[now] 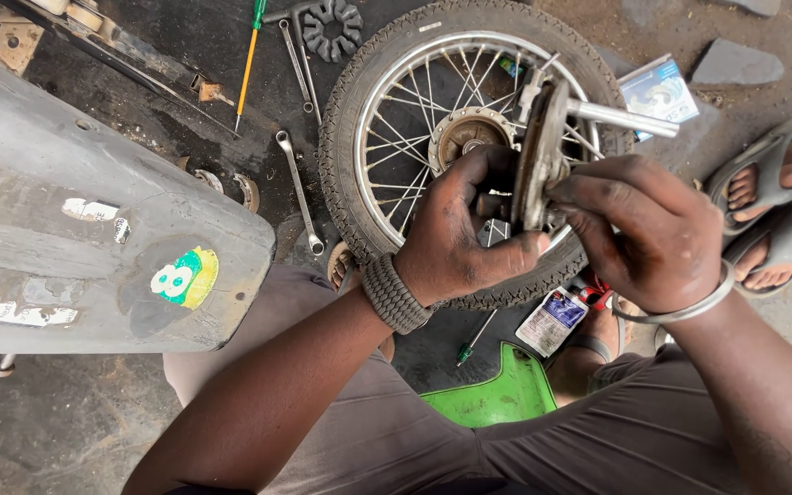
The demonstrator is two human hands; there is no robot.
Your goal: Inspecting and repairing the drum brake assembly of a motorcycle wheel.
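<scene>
Both my hands hold a round metal brake plate (543,151) on edge above a spoked motorcycle wheel (387,82) that lies flat on the ground. My left hand (465,229), with a braided wristband, grips the plate's left face. My right hand (643,229), with a metal bangle, pinches its right face. A silver lever arm (621,117) sticks out of the plate to the right. The wheel's hub (465,133) shows just behind my left hand.
A grey motorcycle seat (75,220) fills the left. Spanners (300,188), a green-handled screwdriver (249,60) and a black rubber damper (332,27) lie on the oily ground. A green plastic part (506,399), a white pouch (552,321) and another person's sandalled feet (772,206) are near.
</scene>
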